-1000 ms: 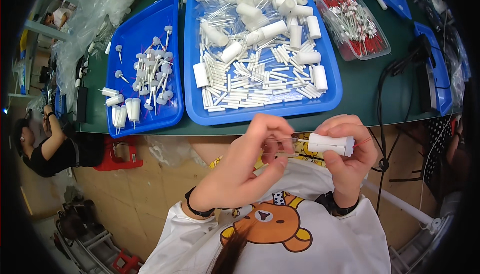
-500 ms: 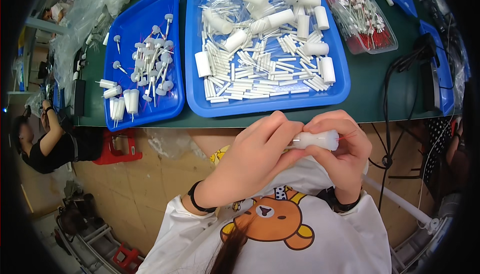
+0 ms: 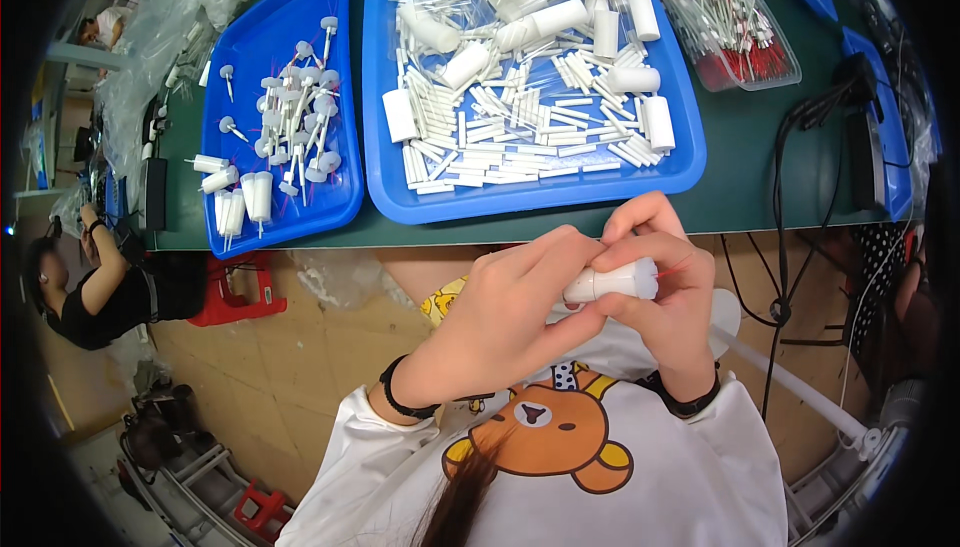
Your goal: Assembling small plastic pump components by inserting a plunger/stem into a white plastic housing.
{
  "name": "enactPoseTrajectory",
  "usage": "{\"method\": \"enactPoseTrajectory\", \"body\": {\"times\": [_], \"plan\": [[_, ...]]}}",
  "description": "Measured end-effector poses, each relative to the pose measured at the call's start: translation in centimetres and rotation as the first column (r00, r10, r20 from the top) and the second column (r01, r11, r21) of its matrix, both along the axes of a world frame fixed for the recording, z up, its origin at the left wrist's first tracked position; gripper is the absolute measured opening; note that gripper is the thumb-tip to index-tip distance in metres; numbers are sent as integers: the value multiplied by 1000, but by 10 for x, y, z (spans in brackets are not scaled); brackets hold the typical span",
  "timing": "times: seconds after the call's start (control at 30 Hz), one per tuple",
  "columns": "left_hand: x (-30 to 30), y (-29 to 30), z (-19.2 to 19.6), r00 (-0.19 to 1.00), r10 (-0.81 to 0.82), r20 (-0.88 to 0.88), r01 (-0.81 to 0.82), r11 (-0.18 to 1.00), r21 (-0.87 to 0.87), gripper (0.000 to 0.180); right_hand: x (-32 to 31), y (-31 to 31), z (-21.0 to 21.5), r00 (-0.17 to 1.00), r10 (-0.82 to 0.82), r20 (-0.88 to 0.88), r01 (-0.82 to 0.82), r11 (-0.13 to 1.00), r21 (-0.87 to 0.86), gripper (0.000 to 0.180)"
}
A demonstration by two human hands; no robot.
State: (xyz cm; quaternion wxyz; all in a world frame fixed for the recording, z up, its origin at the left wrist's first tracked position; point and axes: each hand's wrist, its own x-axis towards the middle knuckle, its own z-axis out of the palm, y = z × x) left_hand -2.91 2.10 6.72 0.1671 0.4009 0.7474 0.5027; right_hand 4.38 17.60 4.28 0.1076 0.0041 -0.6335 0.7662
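Note:
Just in front of the table edge, both hands hold a white cylinder (image 3: 622, 282). A translucent cap closes its right end, and thin red wires stick out there. My left hand (image 3: 525, 292) is closed round the left end, its fingers hiding that end. My right hand (image 3: 670, 282) grips the capped end, thumb below and fingers above. Closest to the hands on the table is a large blue tray (image 3: 425, 211) of short white rods, thin clear tubes and thick white cylinders. A second blue tray (image 3: 235, 52) holds capped white rods with wires and several small white cylinders.
At the back right stands a clear plastic box (image 3: 790, 65) of red-wired white parts. Black cables (image 3: 785, 157) hang over the table's right edge. Clear plastic bags (image 3: 160, 32) line the left side. Beyond a red stool (image 3: 240, 292), another person (image 3: 95, 292) sits at the left.
The cylinder has shifted slightly left in my hands, and its body now shows a seam near my left fingers. My right forefinger has lifted. The trays sit a little higher in view.

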Motion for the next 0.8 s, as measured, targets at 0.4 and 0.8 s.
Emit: {"method": "enactPoseTrajectory", "body": {"times": [0.4,0.8], "plan": [[12,5,9,302,-205,931,-126,960,252,35,4,1,8,991,-112,-76,104,990,-95,30],[16,6,5,43,-351,936,-135,926,353,54,1,0,3,995,-44,-93,29,986,-163,30]]}}
